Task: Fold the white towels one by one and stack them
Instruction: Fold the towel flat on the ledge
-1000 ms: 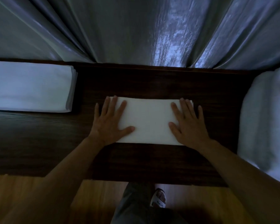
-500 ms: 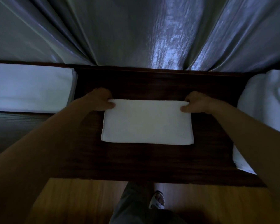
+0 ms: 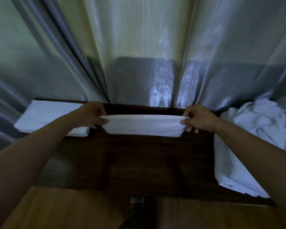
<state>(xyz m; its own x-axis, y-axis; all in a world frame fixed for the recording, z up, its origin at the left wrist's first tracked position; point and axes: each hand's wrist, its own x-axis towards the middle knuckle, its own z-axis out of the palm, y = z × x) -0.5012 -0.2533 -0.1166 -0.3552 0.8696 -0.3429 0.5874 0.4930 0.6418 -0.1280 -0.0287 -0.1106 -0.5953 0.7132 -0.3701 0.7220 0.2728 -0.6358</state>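
Observation:
A folded white towel [image 3: 144, 126] hangs lifted above the dark wooden table [image 3: 139, 162], stretched between both hands. My left hand [image 3: 91, 115] grips its left end and my right hand [image 3: 197, 118] grips its right end, thumbs on top. A stack of folded white towels [image 3: 45, 116] lies at the table's back left, partly behind my left hand. A heap of unfolded white towels [image 3: 248, 139] covers the table's right side.
Shiny grey curtains [image 3: 139, 55] hang right behind the table. Wooden floor [image 3: 64, 209] lies below the table's near edge, with my leg and foot [image 3: 135, 204] showing at the bottom centre.
Both hands went from pressing the folded towel flat to gripping its far corners, then lifted it off the table. The view has tilted upward.

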